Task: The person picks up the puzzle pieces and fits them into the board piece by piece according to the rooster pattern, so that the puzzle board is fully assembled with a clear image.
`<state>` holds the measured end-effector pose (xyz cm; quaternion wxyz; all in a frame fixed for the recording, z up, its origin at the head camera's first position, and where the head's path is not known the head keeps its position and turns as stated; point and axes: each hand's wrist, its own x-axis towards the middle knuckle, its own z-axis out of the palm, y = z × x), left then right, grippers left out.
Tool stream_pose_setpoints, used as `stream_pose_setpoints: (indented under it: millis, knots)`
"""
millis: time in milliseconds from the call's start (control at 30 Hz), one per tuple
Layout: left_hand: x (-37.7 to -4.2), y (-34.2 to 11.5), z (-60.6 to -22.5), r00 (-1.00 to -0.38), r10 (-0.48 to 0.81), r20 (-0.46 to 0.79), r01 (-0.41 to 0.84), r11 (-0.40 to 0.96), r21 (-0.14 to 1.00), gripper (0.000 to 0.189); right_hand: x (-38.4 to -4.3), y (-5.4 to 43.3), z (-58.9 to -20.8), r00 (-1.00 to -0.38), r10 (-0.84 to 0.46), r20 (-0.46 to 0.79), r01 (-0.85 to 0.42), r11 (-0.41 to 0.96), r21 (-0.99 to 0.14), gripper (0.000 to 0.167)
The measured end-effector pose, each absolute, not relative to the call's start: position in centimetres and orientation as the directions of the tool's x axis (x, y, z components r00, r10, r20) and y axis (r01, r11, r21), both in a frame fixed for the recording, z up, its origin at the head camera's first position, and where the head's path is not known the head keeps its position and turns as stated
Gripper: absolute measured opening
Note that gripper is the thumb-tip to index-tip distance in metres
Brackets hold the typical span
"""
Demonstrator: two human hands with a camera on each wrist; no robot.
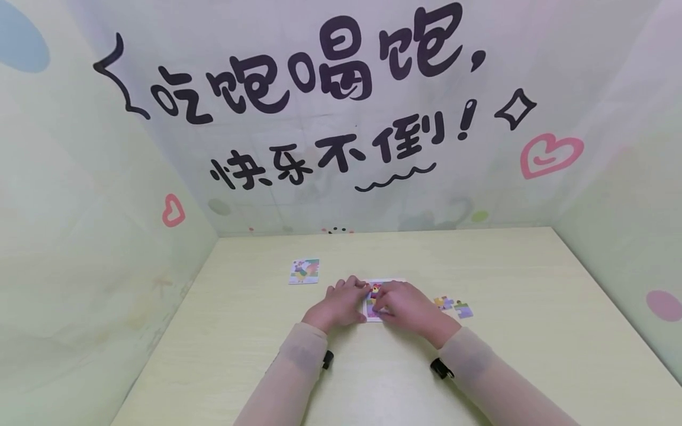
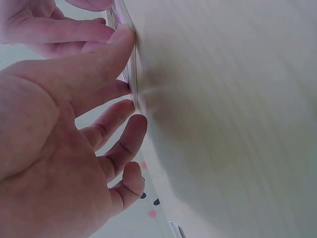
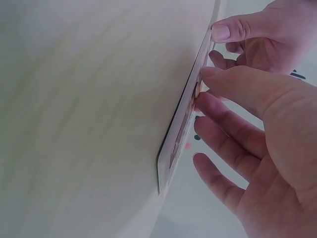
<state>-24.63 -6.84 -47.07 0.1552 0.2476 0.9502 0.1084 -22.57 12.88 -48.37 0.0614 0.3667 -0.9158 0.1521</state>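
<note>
A small jigsaw puzzle (image 1: 375,300) in a white-edged tray (image 1: 371,320) lies flat on the table, partly covered by both hands. My left hand (image 1: 342,305) steadies the tray's left side, its thumb and index finger touching the edge and the other fingers loosely bent, as the left wrist view shows. From the right, my right hand (image 1: 407,307) reaches over the tray. Its thumb and index finger pinch a small puzzle piece (image 3: 197,90) against the puzzle surface; that piece is mostly hidden. Low in the right wrist view, the near end of the tray (image 3: 165,171) sticks out.
Several loose puzzle pieces (image 1: 462,309) lie right of my right hand. A picture card (image 1: 304,271) with a bird-like figure lies at the back left of the pale table (image 1: 256,355). Printed cloth walls (image 1: 341,207) stand behind and on both sides.
</note>
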Motion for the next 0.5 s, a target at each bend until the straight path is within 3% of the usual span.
stream_pose_setpoints:
  millis: [500]
  knots:
    - [-24.60,-6.77,-47.05,-0.830,0.498,-0.250,0.431,0.858,0.280,0.076,-22.49,13.26,-48.63,-0.730,-0.656,0.194,-0.683,0.684,-0.257,0.013]
